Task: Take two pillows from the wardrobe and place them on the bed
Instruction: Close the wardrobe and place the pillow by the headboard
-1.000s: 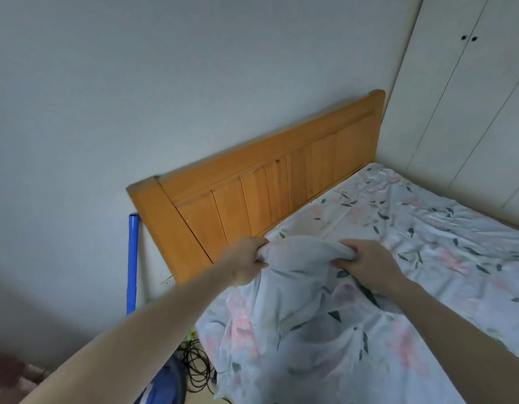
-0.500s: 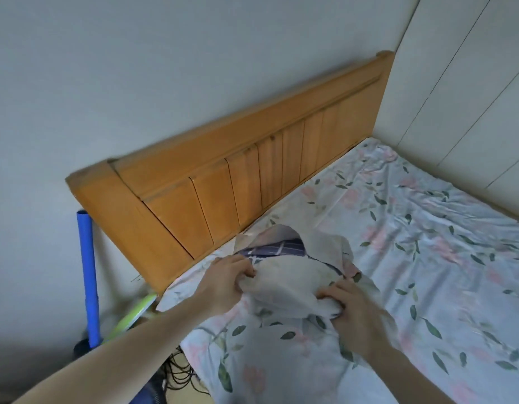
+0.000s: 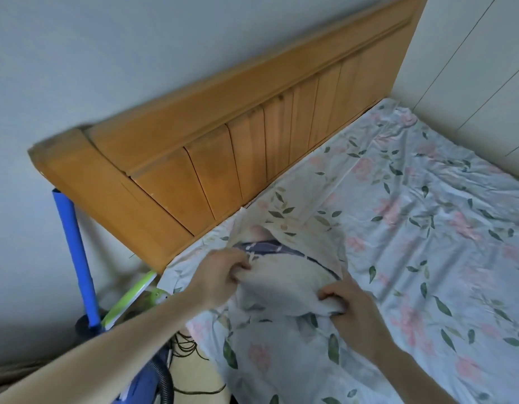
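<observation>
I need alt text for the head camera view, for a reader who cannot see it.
Two bare hands, left hand and right hand, grip a bunched corner of a floral bedsheet near a wooden headboard, exposing dark striped fabric beneath. A blue pole stands beside the bed.

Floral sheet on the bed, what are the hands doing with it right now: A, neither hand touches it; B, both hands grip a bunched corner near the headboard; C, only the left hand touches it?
B: the left hand and right hand both grip bunched folds of the floral sheet beside the headboard.
</observation>
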`<action>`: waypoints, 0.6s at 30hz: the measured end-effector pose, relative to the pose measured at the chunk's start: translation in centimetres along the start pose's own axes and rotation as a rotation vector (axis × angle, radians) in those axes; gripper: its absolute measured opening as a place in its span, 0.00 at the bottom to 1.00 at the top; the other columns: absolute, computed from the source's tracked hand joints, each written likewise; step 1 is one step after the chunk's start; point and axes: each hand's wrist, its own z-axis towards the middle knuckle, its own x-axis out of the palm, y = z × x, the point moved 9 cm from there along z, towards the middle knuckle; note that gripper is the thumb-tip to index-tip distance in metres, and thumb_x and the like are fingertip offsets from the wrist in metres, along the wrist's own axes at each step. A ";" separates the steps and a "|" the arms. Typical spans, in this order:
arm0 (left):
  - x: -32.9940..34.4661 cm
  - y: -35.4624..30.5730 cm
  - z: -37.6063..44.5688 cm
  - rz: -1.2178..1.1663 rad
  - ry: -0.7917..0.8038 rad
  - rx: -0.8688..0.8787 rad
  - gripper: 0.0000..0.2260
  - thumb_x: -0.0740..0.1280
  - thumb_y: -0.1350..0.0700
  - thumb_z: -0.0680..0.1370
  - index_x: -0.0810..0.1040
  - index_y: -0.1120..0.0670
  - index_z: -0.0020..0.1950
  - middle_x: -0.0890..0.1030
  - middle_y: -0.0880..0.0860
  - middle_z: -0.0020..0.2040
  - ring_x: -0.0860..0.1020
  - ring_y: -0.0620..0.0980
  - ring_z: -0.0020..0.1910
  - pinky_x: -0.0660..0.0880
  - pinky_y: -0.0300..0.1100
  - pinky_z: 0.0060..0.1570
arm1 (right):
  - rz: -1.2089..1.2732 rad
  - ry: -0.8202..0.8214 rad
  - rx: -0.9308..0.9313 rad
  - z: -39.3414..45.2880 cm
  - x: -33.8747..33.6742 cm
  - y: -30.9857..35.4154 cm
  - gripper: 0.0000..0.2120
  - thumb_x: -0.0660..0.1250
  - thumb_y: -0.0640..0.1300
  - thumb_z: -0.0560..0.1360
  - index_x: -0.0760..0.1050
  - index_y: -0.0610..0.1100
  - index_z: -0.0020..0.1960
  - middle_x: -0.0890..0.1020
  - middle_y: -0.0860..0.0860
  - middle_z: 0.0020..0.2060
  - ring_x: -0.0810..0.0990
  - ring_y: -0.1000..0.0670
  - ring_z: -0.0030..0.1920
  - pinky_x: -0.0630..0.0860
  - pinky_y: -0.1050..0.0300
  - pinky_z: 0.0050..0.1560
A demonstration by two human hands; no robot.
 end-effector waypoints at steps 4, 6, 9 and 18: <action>-8.7 -6.2 2.7 0.051 -0.054 0.135 0.13 0.66 0.62 0.69 0.80 0.47 0.48 0.81 0.41 0.42 0.77 0.45 0.43 0.71 0.42 0.42 | 0.089 -0.012 -0.025 1.0 -7.2 6.4 0.26 0.78 0.31 0.69 0.79 0.62 0.50 0.83 0.57 0.48 0.83 0.53 0.48 0.80 0.56 0.52; -11.9 -8.1 4.6 0.065 -0.050 0.153 0.14 0.69 0.61 0.70 0.79 0.45 0.51 0.82 0.40 0.43 0.78 0.44 0.45 0.72 0.42 0.44 | 0.135 0.006 -0.037 1.9 -10.2 10.0 0.15 0.78 0.37 0.73 0.80 0.56 0.49 0.84 0.55 0.44 0.82 0.51 0.42 0.78 0.58 0.44; -15.3 -9.6 7.8 0.070 -0.062 0.145 0.13 0.71 0.58 0.72 0.78 0.44 0.53 0.83 0.41 0.46 0.79 0.42 0.45 0.74 0.40 0.43 | 0.173 -0.044 -0.079 4.3 -13.8 13.5 0.06 0.74 0.40 0.76 0.81 0.50 0.50 0.84 0.54 0.41 0.81 0.53 0.41 0.75 0.61 0.39; -8.9 -1.8 17.9 0.178 0.097 -0.156 0.16 0.69 0.54 0.78 0.75 0.48 0.66 0.81 0.49 0.62 0.80 0.53 0.57 0.78 0.46 0.52 | -0.047 -0.112 0.228 16.5 -10.3 2.7 0.08 0.72 0.44 0.77 0.81 0.49 0.56 0.85 0.51 0.54 0.83 0.44 0.57 0.75 0.55 0.51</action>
